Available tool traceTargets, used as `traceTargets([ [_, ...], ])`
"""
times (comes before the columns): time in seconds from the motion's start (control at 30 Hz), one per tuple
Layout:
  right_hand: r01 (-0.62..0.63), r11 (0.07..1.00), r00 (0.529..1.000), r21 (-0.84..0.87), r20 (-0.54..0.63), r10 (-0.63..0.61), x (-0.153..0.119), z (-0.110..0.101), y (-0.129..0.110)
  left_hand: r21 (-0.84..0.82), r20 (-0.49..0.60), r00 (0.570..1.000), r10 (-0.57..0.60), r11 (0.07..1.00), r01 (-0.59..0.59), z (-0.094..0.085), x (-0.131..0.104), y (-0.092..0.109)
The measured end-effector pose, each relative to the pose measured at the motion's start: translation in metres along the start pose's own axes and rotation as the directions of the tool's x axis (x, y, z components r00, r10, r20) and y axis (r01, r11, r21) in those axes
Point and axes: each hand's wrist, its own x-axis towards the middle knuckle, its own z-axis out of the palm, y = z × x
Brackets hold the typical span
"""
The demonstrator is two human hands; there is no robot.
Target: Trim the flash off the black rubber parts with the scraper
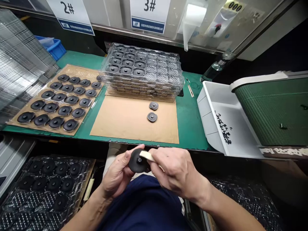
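Above my lap, my left hand (120, 171) grips a round black plastic part (136, 164) with a small raised hub at its centre. My right hand (170, 166) is closed around a flat, cream-coloured tool (146, 156), whose rounded end lies against the upper face of that disc. What the tool is exactly, I cannot make out. On the brown cardboard sheet (125, 120) beyond my hands rest two similar discs, one nearer (152, 117) and one farther (153, 105).
Stacked clear trays (144, 83) stand at the back, the top one partly filled with discs. A disc-filled tray (36, 96) lies left. At right, a grey bin (209, 118) with small black pieces adjoins a green conveyor belt (284, 106). Another tray (43, 195) sits low left.
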Motion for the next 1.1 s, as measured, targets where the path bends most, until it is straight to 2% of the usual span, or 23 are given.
traceTargets([
  [0.07,-0.072,0.997,0.997,0.026,0.003,0.072,-0.002,0.003,0.0,0.007,-0.045,0.996,0.072,0.997,-0.072,0.001,0.0,0.003],
  [0.17,-0.081,0.997,0.996,-0.006,0.024,0.081,-0.003,0.005,0.002,0.056,-0.017,0.999,0.042,0.998,-0.041,-0.002,0.001,0.006],
  [0.27,0.028,0.998,0.998,-0.056,0.062,-0.024,0.002,0.001,0.003,0.088,0.069,0.996,-0.052,0.995,0.046,-0.007,0.004,0.006],
  [0.4,0.157,0.977,0.983,-0.147,0.119,-0.14,0.014,-0.006,0.002,0.041,0.146,0.978,-0.151,0.988,0.146,-0.012,0.007,0.001],
  [0.53,0.283,0.95,0.956,-0.133,0.121,-0.268,0.023,-0.005,0.001,-0.012,0.206,0.958,-0.2,0.978,0.207,-0.011,0.008,-0.002],
  [0.6,0.256,0.961,0.965,-0.1,0.078,-0.249,0.023,-0.001,0.001,-0.064,0.178,0.975,-0.131,0.987,0.145,-0.009,0.008,0.0],
  [0.67,0.123,0.991,0.992,-0.051,0.003,-0.123,0.02,0.005,0.0,-0.105,0.082,0.996,0.019,0.994,-0.01,-0.008,0.007,0.004],
  [0.73,-0.008,1.0,1.0,0.016,-0.027,0.009,0.015,0.011,-0.001,-0.092,-0.01,0.987,0.158,0.983,-0.158,-0.009,0.006,0.009],
  [0.8,-0.075,0.996,0.997,0.039,-0.011,0.076,0.011,0.015,-0.002,-0.058,-0.048,0.977,0.206,0.976,-0.208,-0.012,0.005,0.013],
  [0.93,-0.063,0.997,0.998,-0.04,0.005,0.064,0.01,0.016,-0.001,-0.009,0.0,0.996,0.092,0.996,-0.092,-0.02,0.005,0.013],
  [1.1,0.118,0.983,0.988,-0.139,0.12,-0.102,0.021,0.005,0.003,0.017,0.112,0.986,-0.127,0.992,0.126,-0.025,0.008,0.005],
])
